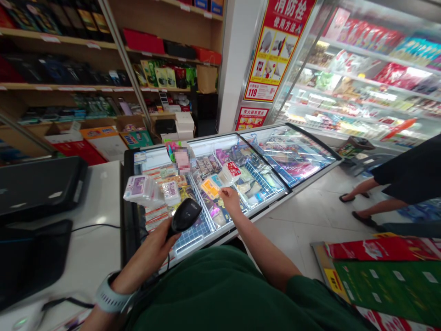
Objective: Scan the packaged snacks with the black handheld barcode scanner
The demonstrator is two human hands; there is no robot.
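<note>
My left hand (pixel 159 242) is wrapped round the handle of a black barcode scanner (pixel 187 214), whose head points up and right over the chest freezer (pixel 207 234). The fingertips of my right hand (pixel 230 199) are pinched together at the right edge of an orange-labelled package (pixel 210 188). Right behind that package are a blue-labelled one (pixel 217 179) and a clear pack with a red label (pixel 233 169). Left of the scanner, stacked clear packs with purple labels (pixel 138 187) and a smaller purple-and-white pack (pixel 171 191) rest on the freezer's glass top.
On the left, a grey counter (pixel 99 197) carries black equipment (pixel 37 186). Stocked shelves (pixel 69 87) stand behind. A person's legs (pixel 389 207) show at the right, above a red and green box display (pixel 386 280). A black cable (pixel 96 225) crosses the counter.
</note>
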